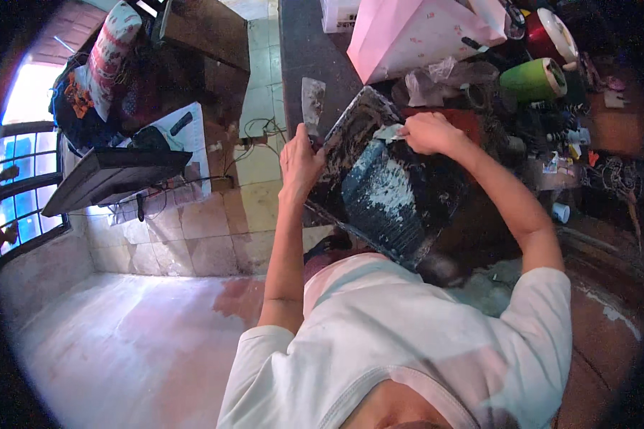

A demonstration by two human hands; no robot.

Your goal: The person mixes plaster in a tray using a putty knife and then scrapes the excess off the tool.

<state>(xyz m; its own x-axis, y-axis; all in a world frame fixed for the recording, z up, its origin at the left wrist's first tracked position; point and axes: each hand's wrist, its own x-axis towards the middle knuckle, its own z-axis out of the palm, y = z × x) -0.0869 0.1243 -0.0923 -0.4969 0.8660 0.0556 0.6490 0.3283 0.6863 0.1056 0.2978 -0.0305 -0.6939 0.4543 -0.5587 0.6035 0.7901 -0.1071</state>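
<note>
A dark, shallow rectangular tray (426, 189) lies tilted in front of my body, with whitish residue (392, 187) smeared over its ridged inner face. My left hand (300, 163) is closed around the handle of a scraper (313, 101), whose broad, stained metal blade points away from me. That hand is beside the tray's left edge; whether it also grips the edge I cannot tell. Over the far right part of the tray, my right hand (429, 134) pinches a crumpled whitish cloth or wad (388, 133) against its surface.
Beyond the tray, a pink-and-white bag (429, 39) stands on a dark table (300, 53). A green cylindrical container (533, 80), a red-and-white object (553, 37) and clutter crowd the right. A dark flat screen (114, 179) stands at left, with cables trailing over the tiled floor (254, 193).
</note>
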